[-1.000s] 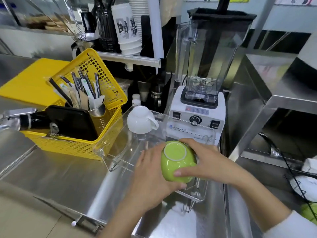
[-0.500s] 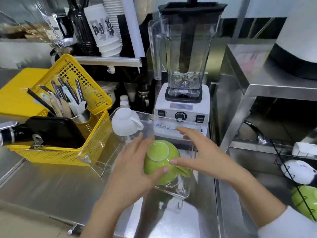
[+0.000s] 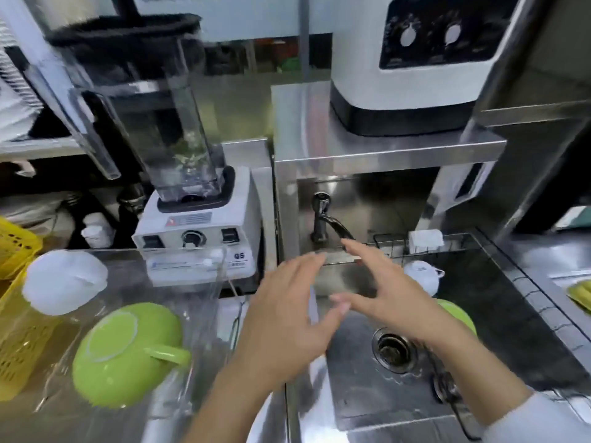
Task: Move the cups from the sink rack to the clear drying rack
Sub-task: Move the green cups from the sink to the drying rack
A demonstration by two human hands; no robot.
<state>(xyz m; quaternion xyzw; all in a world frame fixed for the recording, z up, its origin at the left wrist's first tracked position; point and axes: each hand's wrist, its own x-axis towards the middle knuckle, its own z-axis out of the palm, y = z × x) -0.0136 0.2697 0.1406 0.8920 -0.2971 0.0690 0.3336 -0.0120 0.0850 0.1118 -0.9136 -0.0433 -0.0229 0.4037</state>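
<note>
A green cup (image 3: 128, 354) sits upside down in the clear drying rack (image 3: 212, 292) at the lower left, with a white cup (image 3: 64, 281) upside down behind it. My left hand (image 3: 284, 318) and my right hand (image 3: 388, 295) hover empty over the sink's left edge, fingers spread. Behind my right hand, in the black wire sink rack (image 3: 499, 282), lie a white cup (image 3: 422, 276) and a green cup (image 3: 455, 313), both partly hidden by my right hand.
A blender (image 3: 188, 174) stands behind the clear rack. A yellow basket (image 3: 16, 314) is at the far left. The steel sink (image 3: 367, 394) has a black tap (image 3: 323, 219) and a drain (image 3: 395, 348). A white appliance (image 3: 415, 59) sits on the steel shelf above.
Both hands let go of the green cup, which stays in the clear rack, and moved right over the sink. The view swung right, bringing the sink and its rack into sight.
</note>
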